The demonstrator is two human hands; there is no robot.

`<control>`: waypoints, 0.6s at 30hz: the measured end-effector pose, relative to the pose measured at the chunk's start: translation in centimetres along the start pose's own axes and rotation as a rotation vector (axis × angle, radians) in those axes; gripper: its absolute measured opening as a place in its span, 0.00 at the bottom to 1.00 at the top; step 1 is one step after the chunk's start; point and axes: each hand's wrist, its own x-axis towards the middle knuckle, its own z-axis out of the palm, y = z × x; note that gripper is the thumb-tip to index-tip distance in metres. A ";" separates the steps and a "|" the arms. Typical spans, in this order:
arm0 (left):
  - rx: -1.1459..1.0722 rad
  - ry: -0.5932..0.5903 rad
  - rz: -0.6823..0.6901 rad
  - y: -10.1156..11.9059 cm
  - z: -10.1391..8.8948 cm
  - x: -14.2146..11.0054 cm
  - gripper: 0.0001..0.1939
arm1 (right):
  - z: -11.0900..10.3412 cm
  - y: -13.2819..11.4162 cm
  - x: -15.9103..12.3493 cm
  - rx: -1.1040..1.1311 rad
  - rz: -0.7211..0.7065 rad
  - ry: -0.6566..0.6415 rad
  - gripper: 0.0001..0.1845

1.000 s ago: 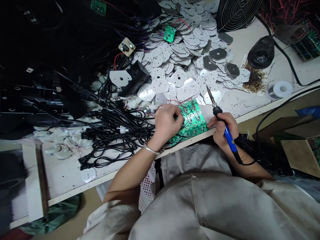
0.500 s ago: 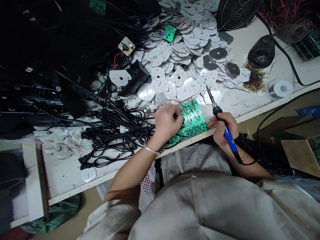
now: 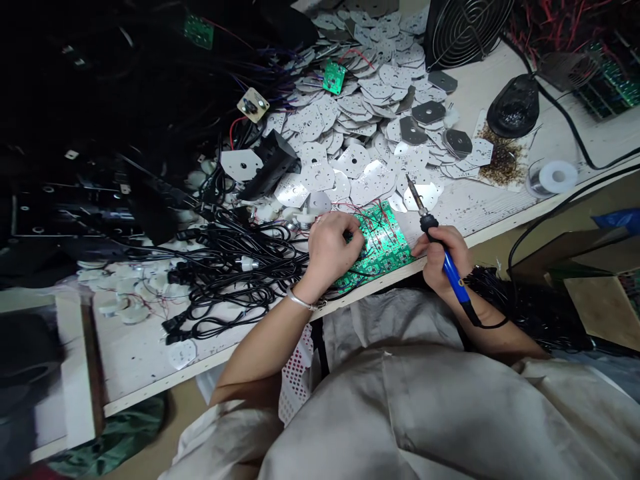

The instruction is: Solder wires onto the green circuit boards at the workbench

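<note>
My right hand (image 3: 447, 257) grips a soldering iron (image 3: 456, 279) by its blue handle. The iron's metal tip points up and away, above the right side of a green circuit board panel (image 3: 385, 241). That panel lies at the table's front edge, with thin red and black wires across it. Over the panel's left part, my left hand (image 3: 333, 245) is closed in a pinch. Whatever sits between its fingertips is too small or hidden to name. Fingers of my right hand reach close to the panel's right edge; I cannot tell whether they touch it.
Black power cables (image 3: 240, 267) are heaped left of my left hand. Beyond the panel spreads a pile of white metal plates (image 3: 360, 160). To the right stand a solder spool (image 3: 557, 177), a black dish (image 3: 514, 107) and a fan (image 3: 470, 33).
The view has shifted slightly, so the table things sit a little differently in it. Both hands keep nearly the same pose, and the soldering iron stays in my right hand.
</note>
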 end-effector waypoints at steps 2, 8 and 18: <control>-0.020 0.000 0.002 -0.1 0.0 0.0 0.06 | 0.1 0.0 0.0 0.010 -0.013 0.028 0.10; -0.084 -0.023 0.050 -0.7 -0.3 0.2 0.06 | 0.3 0.2 -0.2 0.005 -0.014 0.042 0.10; 0.346 -0.059 0.348 3.5 -1.4 0.0 0.11 | 0.8 0.3 0.1 -0.084 0.003 0.026 0.10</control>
